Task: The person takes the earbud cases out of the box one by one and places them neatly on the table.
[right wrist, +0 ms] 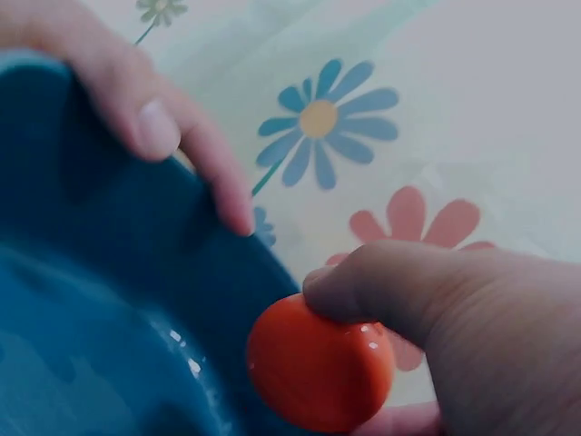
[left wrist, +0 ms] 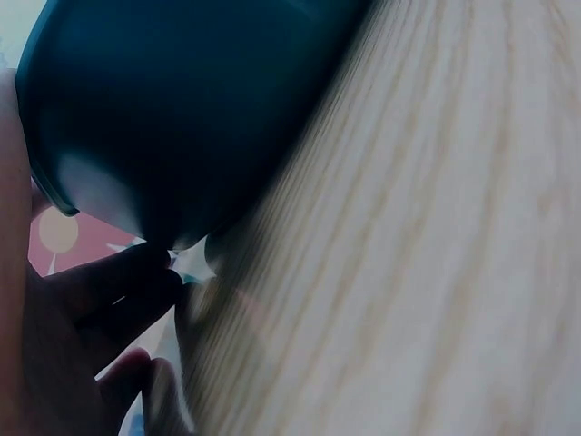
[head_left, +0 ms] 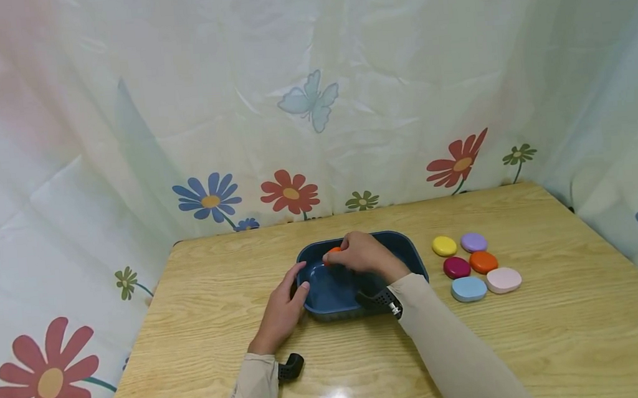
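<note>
A dark blue rectangular tub [head_left: 334, 315] with rounded corners stands on the table. My left hand [head_left: 283, 311] holds its left side, with the thumb and index finger over the rim. Other left fingers [left wrist: 127, 272] lie against the outside of the tub. My right hand [head_left: 365, 255] reaches over the tub and pinches a glossy orange rounded disc [right wrist: 313, 368] between thumb and fingers. That disc is inside or just above the tub, near its back left; whether it touches the bottom cannot be told. The right hand and forearm hide part of the tub's inside.
Right of the tub lie several rounded discs: yellow [head_left: 444, 246], purple [head_left: 473, 242], dark red [head_left: 457, 267], orange [head_left: 484, 262], light blue [head_left: 469, 289] and pale pink [head_left: 503, 280]. A flower-printed curtain [head_left: 316, 162] hangs behind the wooden table [head_left: 204, 308].
</note>
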{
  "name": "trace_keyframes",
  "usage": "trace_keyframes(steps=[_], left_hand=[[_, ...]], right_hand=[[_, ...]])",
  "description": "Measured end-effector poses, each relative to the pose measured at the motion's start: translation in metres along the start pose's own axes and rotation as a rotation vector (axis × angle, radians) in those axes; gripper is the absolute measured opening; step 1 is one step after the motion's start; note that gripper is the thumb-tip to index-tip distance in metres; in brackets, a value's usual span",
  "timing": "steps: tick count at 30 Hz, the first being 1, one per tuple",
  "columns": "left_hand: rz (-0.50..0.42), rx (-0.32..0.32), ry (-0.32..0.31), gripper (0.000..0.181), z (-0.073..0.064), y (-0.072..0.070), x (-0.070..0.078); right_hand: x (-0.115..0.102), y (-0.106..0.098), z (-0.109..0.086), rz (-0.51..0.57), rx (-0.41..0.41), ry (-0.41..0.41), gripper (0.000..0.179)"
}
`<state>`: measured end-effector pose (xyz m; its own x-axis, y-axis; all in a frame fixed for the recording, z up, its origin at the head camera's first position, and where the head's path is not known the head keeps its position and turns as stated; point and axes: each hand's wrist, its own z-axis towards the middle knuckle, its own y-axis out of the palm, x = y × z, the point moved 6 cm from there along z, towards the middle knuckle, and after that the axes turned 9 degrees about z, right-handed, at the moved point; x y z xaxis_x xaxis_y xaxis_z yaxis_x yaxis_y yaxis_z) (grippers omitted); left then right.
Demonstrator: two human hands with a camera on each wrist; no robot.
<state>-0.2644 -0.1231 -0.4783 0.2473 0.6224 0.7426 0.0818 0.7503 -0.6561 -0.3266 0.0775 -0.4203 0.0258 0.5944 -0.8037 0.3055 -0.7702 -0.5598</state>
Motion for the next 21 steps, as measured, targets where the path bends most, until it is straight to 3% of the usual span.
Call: trace_keyframes(steps=[5,10,21], left_hand=[[0.004,0.009,0.011,0.046,0.0,0.0,0.001],[0.013,0.006,0.012,0.046,0.0,0.0,0.0],[0.004,0.007,0.001,0.046,0.0,0.002,-0.001]], right_hand=[[-0.005,-0.007,-0.009,0.108,0.016,-0.085,0.046],[-0.009,-0.013,-0.02,0.142,0.047,-0.137,0.046],[-0.008,-0.029,-0.038,0.311,0.205,-0.233,0.051]])
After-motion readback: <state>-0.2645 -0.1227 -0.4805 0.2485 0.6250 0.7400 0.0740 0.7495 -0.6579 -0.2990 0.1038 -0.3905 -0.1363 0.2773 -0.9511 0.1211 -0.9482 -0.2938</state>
